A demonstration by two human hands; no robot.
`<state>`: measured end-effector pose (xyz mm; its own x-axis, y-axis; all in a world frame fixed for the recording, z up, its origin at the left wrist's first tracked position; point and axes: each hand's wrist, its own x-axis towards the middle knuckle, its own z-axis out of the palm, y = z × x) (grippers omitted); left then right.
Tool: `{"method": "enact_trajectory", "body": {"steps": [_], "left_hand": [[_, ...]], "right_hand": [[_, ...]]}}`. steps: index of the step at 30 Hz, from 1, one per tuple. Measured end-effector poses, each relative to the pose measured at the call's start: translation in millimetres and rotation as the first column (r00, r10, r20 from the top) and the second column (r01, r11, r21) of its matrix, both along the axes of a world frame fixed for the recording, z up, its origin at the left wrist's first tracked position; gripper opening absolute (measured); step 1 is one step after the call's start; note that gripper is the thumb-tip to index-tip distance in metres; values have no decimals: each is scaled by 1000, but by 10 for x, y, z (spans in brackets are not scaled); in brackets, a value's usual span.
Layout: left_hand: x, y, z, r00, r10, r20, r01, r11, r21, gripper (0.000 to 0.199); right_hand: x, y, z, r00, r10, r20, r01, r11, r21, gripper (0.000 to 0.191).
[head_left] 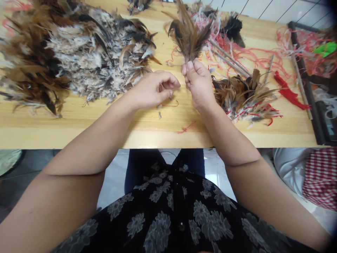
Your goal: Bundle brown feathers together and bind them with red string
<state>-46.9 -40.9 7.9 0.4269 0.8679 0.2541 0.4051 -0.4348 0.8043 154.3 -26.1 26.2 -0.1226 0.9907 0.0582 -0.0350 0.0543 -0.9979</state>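
Observation:
My right hand (pixel 198 82) is closed in a pinch around the base of a bunch of brown and black feathers (pixel 189 37), whose tips fan out away from me. My left hand (pixel 158 88) hovers just to the left, its fingers curved and the thumb a little apart from them; nothing shows between them. Beside my left hand lies a big heap of feathers (pixel 89 56), brown at the left and fluffy grey-white in the middle. To the right of my right wrist, a pile of brown feather bunches (pixel 242 95) with red ties rests on the wooden table (pixel 158 135).
Pink and white plastic strands (pixel 252 58) tangle at the back right around thin sticks (pixel 229 59). A red strip bundle (pixel 291 91) lies near a dark-framed tray (pixel 302 70). Red thread scraps (pixel 185 129) sit near the front edge. Checked cloth (pixel 321 177) is below at right.

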Motion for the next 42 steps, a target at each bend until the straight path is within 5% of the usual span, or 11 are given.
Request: {"method": "enact_trajectory", "body": {"steps": [6, 10, 17, 23, 29, 33, 37, 42], "left_hand": [[79, -48, 8, 981, -132, -145, 132, 991, -7, 20], [137, -43, -19, 991, -89, -95, 88, 996, -22, 7], [97, -59, 114, 982, 89, 165, -78, 994, -72, 32], [109, -79, 195, 968, 130, 214, -97, 982, -160, 57], [74, -104, 196, 956, 148, 255, -96, 974, -207, 51], [53, -19, 92, 947, 166, 275, -131, 981, -140, 44], [34, 73, 11, 920, 210, 332, -200, 978, -63, 61], [8, 13, 60, 963, 239, 124, -245, 969, 31, 52]], "right_hand": [[31, 26, -8, 998, -20, -62, 18, 999, -39, 46], [40, 46, -21, 998, -12, -65, 9, 999, -34, 44], [61, 77, -49, 998, 3, -68, -2, 1000, 6, 45], [50, 83, -27, 1000, -4, 11, 5, 1000, -11, 47], [35, 17, 2, 999, 45, -2, -45, 998, 36, 49], [31, 19, -21, 993, 82, 81, -85, 996, 25, 49], [32, 41, -85, 979, 106, 173, -110, 994, 15, 46], [38, 52, -125, 972, 144, 187, -152, 988, 33, 47]]}}
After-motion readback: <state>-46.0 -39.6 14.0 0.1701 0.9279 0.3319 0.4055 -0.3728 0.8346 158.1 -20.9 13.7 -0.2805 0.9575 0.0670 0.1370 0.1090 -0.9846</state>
